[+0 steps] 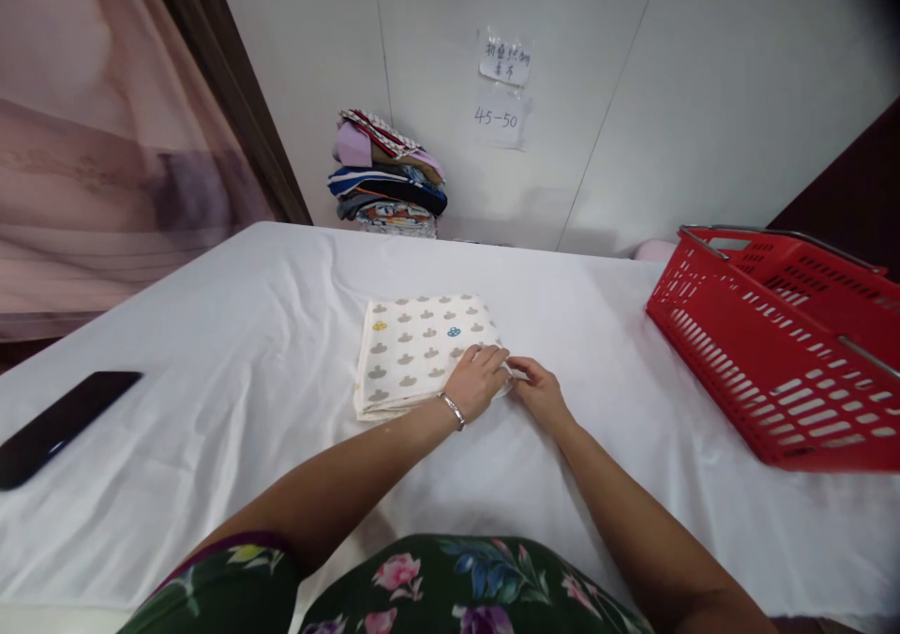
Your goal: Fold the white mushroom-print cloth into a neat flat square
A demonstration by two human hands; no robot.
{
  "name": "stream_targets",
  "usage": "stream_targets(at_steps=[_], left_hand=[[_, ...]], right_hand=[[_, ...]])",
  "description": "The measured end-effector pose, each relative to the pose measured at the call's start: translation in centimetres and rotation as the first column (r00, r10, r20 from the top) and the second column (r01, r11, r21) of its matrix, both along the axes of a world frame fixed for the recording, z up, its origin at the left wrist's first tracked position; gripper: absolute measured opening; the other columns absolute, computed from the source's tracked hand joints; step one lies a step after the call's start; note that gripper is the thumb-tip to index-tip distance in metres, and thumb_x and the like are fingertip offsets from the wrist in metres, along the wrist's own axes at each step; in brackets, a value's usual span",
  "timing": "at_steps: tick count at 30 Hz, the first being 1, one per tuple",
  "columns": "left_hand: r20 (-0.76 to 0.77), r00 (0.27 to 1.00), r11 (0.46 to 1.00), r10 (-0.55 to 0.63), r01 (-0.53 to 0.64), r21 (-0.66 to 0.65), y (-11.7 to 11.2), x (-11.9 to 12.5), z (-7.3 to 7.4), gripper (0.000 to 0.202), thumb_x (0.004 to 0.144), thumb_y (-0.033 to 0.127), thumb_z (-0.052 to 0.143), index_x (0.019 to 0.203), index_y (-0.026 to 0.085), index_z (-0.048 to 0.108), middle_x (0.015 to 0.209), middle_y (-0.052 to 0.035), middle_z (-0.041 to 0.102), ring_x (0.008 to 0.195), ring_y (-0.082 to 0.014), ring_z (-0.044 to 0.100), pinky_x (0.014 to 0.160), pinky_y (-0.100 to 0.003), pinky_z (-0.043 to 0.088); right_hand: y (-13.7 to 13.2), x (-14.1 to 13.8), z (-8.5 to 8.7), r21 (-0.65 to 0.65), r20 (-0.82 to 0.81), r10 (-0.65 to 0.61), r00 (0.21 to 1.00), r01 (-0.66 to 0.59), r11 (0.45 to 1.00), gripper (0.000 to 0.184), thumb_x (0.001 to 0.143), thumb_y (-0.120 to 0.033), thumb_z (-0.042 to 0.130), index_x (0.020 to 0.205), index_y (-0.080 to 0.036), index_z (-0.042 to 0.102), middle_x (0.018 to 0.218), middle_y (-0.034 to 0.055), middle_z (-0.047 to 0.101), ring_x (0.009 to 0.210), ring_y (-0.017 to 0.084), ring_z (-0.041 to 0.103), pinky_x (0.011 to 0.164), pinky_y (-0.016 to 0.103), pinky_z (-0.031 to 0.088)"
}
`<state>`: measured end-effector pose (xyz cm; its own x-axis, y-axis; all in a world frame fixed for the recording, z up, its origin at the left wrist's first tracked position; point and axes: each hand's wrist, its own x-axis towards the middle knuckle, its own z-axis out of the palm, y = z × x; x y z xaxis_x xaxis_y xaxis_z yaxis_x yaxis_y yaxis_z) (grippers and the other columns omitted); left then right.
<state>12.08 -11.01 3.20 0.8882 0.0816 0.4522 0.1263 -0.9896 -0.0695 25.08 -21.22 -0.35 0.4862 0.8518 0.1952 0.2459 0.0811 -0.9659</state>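
Observation:
A folded cream cloth (414, 348) with small grey cloud shapes lies flat in the middle of the white-covered table (232, 353). My left hand (476, 381), with a silver bracelet at the wrist, rests on the cloth's near right corner with its fingers curled over the edge. My right hand (538, 392) is right beside it, fingers pinched on the same edge of the cloth. The two hands almost touch.
A red plastic basket (780, 353) with metal handles stands at the table's right. A black phone (60, 423) lies near the left edge. A stack of folded clothes (386, 179) stands against the white wall behind the table. A curtain hangs at the left.

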Motion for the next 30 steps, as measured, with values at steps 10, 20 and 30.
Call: stream_targets(at_steps=[10,20,30], left_hand=[[-0.038,0.992,0.990,-0.124,0.126,0.071,0.5,-0.3,0.1,0.017,0.088,0.014,0.042,0.088,0.018,0.059,0.120,-0.0073,0.052,0.113,-0.0201,0.043,0.095,-0.040,0.032],[-0.096,0.975,0.976,-0.200,0.207,0.068,1.0,1.3,0.5,0.020,0.088,0.019,0.048,0.073,0.016,0.060,0.104,-0.0063,0.057,0.106,-0.0199,0.046,0.088,-0.038,0.035],[-0.053,0.968,0.970,-0.244,0.244,0.002,0.8,0.1,1.0,0.023,0.089,0.018,0.043,0.077,0.016,0.062,0.109,-0.0057,0.057,0.110,-0.0191,0.045,0.088,-0.035,0.034]], right_hand=[[0.3,-0.3,-0.5,-0.068,-0.064,-0.116,0.991,0.111,0.991,0.031,0.067,-0.025,0.055,0.096,-0.019,0.062,0.088,0.0033,0.065,0.079,0.018,0.060,0.074,0.034,0.049],[0.2,-0.4,-0.4,-0.063,-0.106,-0.081,0.991,0.074,0.995,0.028,0.067,-0.027,0.057,0.093,-0.019,0.061,0.083,0.0018,0.065,0.073,0.017,0.058,0.066,0.031,0.048],[-0.1,-0.6,-0.4,-0.068,-0.033,-0.035,0.999,0.033,0.997,0.019,0.070,-0.027,0.054,0.085,-0.020,0.062,0.076,-0.0003,0.063,0.068,0.016,0.055,0.063,0.028,0.045]])
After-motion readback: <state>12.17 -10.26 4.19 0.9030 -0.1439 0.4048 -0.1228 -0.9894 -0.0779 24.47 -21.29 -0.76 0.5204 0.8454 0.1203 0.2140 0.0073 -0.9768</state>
